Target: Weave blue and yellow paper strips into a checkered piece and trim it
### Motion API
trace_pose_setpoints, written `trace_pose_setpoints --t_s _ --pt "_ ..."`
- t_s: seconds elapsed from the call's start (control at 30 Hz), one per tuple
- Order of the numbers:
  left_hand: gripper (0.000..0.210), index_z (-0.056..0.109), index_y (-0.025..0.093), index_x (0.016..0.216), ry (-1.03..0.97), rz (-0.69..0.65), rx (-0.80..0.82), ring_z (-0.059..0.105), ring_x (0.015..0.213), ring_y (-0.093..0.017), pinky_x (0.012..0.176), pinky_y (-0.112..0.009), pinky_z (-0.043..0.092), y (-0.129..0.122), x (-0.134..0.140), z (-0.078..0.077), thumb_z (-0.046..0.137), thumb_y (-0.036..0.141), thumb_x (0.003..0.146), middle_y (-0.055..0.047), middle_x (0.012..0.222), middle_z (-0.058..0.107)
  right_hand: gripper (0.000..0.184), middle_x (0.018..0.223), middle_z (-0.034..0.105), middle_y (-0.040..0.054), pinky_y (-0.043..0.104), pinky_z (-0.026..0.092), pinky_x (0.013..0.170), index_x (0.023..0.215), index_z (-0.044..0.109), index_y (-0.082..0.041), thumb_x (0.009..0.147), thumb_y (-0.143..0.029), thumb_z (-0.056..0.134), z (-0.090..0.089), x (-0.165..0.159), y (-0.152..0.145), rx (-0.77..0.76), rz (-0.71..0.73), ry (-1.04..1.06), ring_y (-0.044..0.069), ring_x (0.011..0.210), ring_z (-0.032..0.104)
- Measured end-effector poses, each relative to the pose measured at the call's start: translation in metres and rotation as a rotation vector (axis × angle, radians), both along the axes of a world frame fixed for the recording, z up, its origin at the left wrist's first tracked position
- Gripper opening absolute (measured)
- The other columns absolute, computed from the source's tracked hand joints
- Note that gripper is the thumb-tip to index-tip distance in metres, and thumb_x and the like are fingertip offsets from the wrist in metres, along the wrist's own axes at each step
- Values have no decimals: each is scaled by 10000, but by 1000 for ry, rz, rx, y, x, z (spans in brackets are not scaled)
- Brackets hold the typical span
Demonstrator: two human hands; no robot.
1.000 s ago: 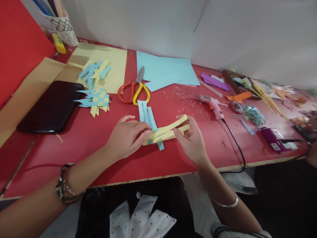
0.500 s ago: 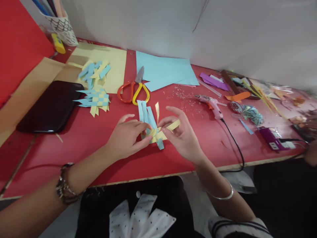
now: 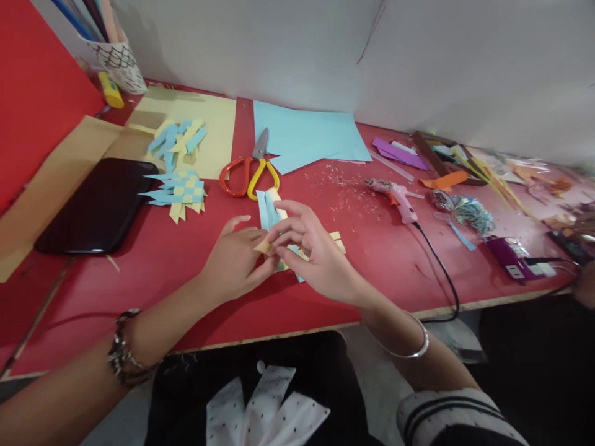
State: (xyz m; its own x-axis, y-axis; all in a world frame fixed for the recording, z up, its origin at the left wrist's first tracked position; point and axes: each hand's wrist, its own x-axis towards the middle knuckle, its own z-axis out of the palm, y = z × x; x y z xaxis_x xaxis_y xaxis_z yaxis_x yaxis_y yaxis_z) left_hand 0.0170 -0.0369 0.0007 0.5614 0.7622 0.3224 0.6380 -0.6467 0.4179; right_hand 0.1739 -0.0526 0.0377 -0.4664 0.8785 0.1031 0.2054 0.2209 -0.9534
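Observation:
A half-woven piece of blue and yellow paper strips (image 3: pixel 268 214) lies on the red table below my hands, largely hidden by them. My left hand (image 3: pixel 237 260) presses on its left side with thumb and fingers closed on the strips. Crossing over from the right, my right hand (image 3: pixel 316 251) pinches a yellow paper strip (image 3: pixel 263 246), whose end shows beside my left fingers. More yellow strip ends (image 3: pixel 338 241) stick out to the right of my right hand. A finished-looking woven piece (image 3: pixel 183 189) with pointed blue ends rests to the left.
Scissors (image 3: pixel 251 170) with red and yellow handles lie just beyond the weave. Behind them are blue sheets (image 3: pixel 311 133) and a yellow sheet (image 3: pixel 220 124). A black phone-like slab (image 3: pixel 95 207) is left; a pink glue gun (image 3: pixel 395 195) with its cord is right.
My right hand has moved left over the weave, drawing a yellow strip toward my left hand. My left hand has stayed nearly in place.

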Motion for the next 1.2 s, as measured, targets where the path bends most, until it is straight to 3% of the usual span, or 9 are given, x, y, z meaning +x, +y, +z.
trace_pose_setpoints --t_s 0.23,0.4,0.53,0.67,0.83,1.03,1.2 --pt "336 567 204 734 33 3 -10 604 700 -179 914 -458 315 1 -1 -1 261 246 865 -13 692 650 367 935 553 14 294 499 790 1164 378 -248 822 -122 427 4 8 12 76 35 -126 115 845 588" --pt "347 594 207 840 21 13 16 622 788 -170 938 -418 294 1 -1 -1 253 229 895 -8 817 693 184 929 602 26 296 460 790 987 543 -207 824 -186 462 21 41 28 279 107 -395 139 866 574" --pt "357 604 200 810 -4 15 12 624 796 -165 923 -387 312 2 -1 -1 258 231 891 -1 819 700 406 1125 572 56 406 366 899 1128 512 -242 731 -231 594 20 66 39 338 239 -718 225 1050 504" --pt "350 605 204 827 -19 38 -24 626 801 -160 939 -383 308 2 0 -1 261 228 884 11 834 704 394 1075 601 69 446 297 879 1072 545 -221 706 -79 521 4 68 44 364 205 -917 229 958 540" --pt "356 608 211 846 -2 44 -56 625 819 -176 949 -410 300 1 0 -1 254 237 868 2 830 703 443 893 665 -1 383 310 834 1014 585 -242 692 2 405 10 55 45 387 147 -811 146 731 569" --pt "347 587 223 822 10 26 -55 608 736 -163 945 -416 294 3 -1 -3 241 235 853 12 739 670 269 866 675 -51 212 402 698 855 636 -246 804 -104 414 25 35 50 325 509 -410 80 728 575" --pt "327 527 217 620 -38 -2 37 592 663 -152 914 -395 330 2 -2 -6 294 271 843 16 631 631 191 822 652 -34 194 418 702 791 613 -202 797 -95 454 14 15 49 259 432 -311 77 747 567"
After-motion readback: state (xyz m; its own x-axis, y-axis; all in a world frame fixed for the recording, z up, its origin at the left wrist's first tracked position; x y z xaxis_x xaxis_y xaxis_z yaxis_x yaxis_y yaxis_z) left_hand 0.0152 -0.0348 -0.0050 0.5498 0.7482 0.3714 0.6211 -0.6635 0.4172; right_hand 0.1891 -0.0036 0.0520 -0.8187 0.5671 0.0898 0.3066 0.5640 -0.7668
